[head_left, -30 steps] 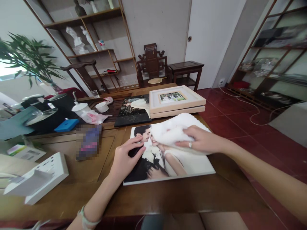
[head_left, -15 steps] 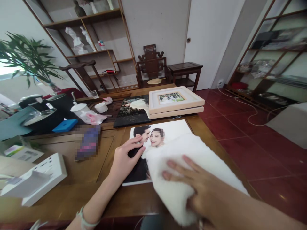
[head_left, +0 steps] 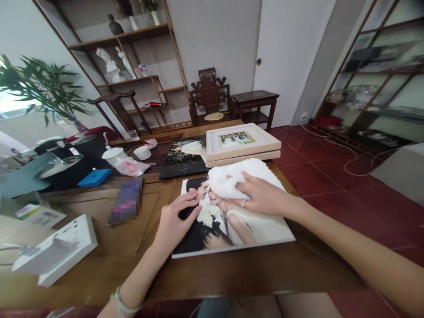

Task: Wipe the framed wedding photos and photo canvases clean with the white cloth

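A photo panel (head_left: 245,225) with a picture of two people lies flat on the wooden table (head_left: 159,274). My left hand (head_left: 177,218) rests on its left side with the fingers apart, touching the surface. Over the panel's upper right part lies a white towel (head_left: 261,170), bunched under my right hand (head_left: 255,190). The fingers of that hand are curled into the cloth and press it against the picture. The towel covers part of the printed image and the panel's upper right corner.
Behind the panel are a dark photo panel (head_left: 182,161) and stacked light wooden frames (head_left: 243,141). To the left stand a white device (head_left: 69,249), a blue box (head_left: 95,176), black pots (head_left: 62,165) and a white cup (head_left: 142,152). Red floor tiles (head_left: 318,176) lie beyond the right edge.
My right hand has carried the towel up and away from me, from the panel's lower right to its upper right, uncovering the lower part of the picture. My left hand stays in place.
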Tool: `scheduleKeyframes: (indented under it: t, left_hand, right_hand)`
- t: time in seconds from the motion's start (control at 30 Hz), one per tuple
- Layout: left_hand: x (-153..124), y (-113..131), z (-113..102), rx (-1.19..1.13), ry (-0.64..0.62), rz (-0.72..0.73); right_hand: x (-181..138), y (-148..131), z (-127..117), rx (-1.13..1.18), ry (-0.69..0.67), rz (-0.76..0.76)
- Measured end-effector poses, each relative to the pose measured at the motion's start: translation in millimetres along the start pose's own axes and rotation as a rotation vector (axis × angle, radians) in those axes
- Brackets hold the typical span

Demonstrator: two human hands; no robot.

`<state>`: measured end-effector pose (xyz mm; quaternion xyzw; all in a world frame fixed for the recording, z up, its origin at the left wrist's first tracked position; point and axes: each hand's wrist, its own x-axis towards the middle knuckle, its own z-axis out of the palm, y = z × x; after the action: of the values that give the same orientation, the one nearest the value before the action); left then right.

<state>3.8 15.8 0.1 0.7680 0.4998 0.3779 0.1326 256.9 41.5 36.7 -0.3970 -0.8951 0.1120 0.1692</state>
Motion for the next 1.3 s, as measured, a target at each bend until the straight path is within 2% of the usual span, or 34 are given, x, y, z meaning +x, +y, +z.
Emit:
scheduleKeyframes:
  t: [0.1,0.2,0.3,0.47,0.57,0.7,0.83,0.97,1.03,1.17,1.3]
  left_hand:
    - [0,2,-1,0.003,-0.008,-0.003]
    - [1,3,-3,0.045,-0.006,-0.023]
    - [1,3,-3,0.082,-0.013,-0.011]
    - [2,1,-2,0.083,-0.063,0.0]
    - [3,-1,-1,0.068,-0.093,-0.016]
    - [3,-2,-2,0.057,-0.099,-0.016]
    - [3,-1,-2,0.062,-0.094,-0.008]
    - [3,-1,-2,0.053,-0.095,-0.034]
    - [3,0,-3,0.045,-0.106,-0.042]
    - [1,3,-7,0.027,-0.219,-0.038]
    - [0,2,-5,0.042,-0.242,-0.07]
  right_hand:
    - [9,16,5,-0.025,0.092,0.039]
    - [3,16,8,-0.039,0.144,-0.007]
    - [-17,-5,10,-0.05,0.064,-0.071]
    - [-57,-59,13,0.057,-0.135,-0.226]
    - [-67,-74,10,0.128,-0.204,-0.301]
    - [-56,-58,0,0.255,-0.204,-0.304]
    - [-34,-21,-7,0.18,-0.137,-0.104]
    - [-14,11,-2,0.043,0.012,0.09]
    - [-9,18,3,-0.012,0.089,0.124]
    - [-15,9,14,-0.091,0.139,0.021]
    - [-39,-27,19,-0.055,0.039,-0.083]
